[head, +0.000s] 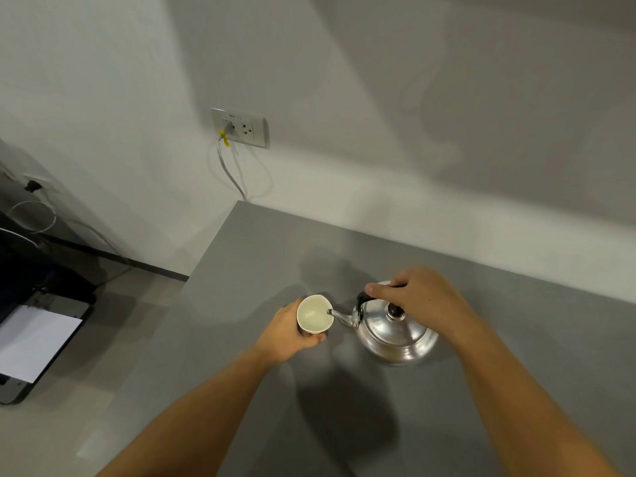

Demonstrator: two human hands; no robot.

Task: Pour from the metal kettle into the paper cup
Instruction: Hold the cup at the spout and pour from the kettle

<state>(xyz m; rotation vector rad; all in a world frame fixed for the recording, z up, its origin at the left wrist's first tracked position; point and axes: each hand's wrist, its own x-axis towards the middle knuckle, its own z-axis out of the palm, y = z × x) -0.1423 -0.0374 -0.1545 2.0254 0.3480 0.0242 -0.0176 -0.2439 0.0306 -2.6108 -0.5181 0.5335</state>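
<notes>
A shiny metal kettle (395, 335) with a dark lid knob is tilted to the left over the grey table (481, 390). Its spout tip reaches over the right rim of the paper cup (314, 314). My right hand (418, 294) grips the kettle's black top handle. My left hand (292, 333) wraps around the cup from the left and below, holding it tipped slightly toward me. The cup's white inside is visible; I cannot tell whether liquid is flowing.
The table's left edge runs diagonally from the wall down to the lower left. A wall socket (241, 127) with a white cable hangs above the table's far corner. A printer with white paper (31, 342) sits on the floor to the left.
</notes>
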